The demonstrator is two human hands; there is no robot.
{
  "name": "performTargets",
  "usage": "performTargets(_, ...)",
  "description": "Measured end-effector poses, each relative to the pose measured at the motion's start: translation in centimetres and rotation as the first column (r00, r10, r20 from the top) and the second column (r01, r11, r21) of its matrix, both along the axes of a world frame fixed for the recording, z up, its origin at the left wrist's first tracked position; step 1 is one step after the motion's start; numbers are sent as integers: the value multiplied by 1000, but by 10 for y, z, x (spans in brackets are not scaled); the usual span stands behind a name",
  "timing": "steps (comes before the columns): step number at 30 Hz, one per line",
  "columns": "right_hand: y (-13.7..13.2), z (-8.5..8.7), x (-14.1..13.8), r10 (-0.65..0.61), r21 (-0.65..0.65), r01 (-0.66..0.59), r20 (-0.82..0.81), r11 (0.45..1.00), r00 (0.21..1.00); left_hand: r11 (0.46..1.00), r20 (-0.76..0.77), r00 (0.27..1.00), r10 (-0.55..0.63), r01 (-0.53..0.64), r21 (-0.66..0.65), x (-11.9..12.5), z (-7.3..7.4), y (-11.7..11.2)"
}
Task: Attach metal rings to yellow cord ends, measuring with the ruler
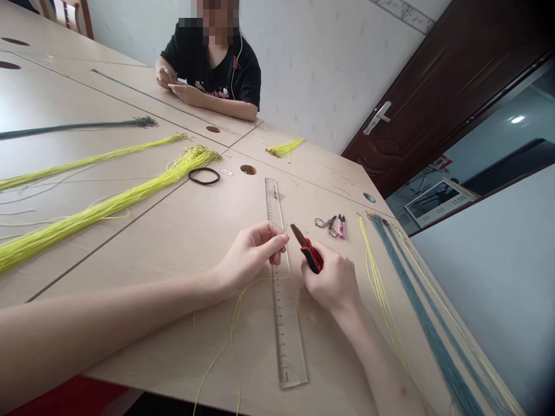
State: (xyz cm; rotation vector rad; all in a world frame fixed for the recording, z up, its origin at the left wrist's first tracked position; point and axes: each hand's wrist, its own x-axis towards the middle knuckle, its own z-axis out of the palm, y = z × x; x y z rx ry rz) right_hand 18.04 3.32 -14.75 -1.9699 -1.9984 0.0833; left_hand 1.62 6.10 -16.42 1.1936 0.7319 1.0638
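My left hand is closed in a pinch on the end of a thin yellow cord. A small tip stands up above the fingertips, too small to make out. From there the cord loops down past the table's front edge. My right hand is wrapped round red and black-handled pliers, whose jaws point up and left, close to the pinched cord end but apart from it. Beneath both hands, a clear ruler lies lengthwise on the table, partly covered by my left hand.
Yellow cord bundles and a grey-blue bundle lie at left, beside a black hair tie. Small scissors and pink snips lie at right, near blue-grey cords. Across the table sits a person.
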Motion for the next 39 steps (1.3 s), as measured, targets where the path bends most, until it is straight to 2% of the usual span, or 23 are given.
performTargets(4,6,-2,6,-159,-36,160,42,986,986,1000,-29,999,29,-29,-11,0,1,0)
performTargets(7,10,-7,11,-221,-40,224,82,974,972,1000,-26,1000,16,-16,-18,0,2,-2)
performTargets(13,14,-14,12,-263,-39,270,134,962,955,1000,-52,998,-27,28,14,0,3,-5)
performTargets(24,17,-16,14,-276,-44,288,172,957,946,1000,-53,998,-18,19,15,0,5,-7)
performTargets(29,14,-14,15,-243,-34,250,144,968,959,1000,-72,997,-25,25,9,0,5,-7)
performTargets(35,6,-5,11,-201,68,196,70,978,977,999,-121,992,-45,47,15,-1,6,-7)
performTargets(37,2,-1,6,-66,93,71,-57,993,996,997,-144,987,-70,75,33,-1,5,-7)
performTargets(39,-3,2,1,127,97,-105,-251,990,960,992,-188,977,-99,113,61,-1,4,-8)
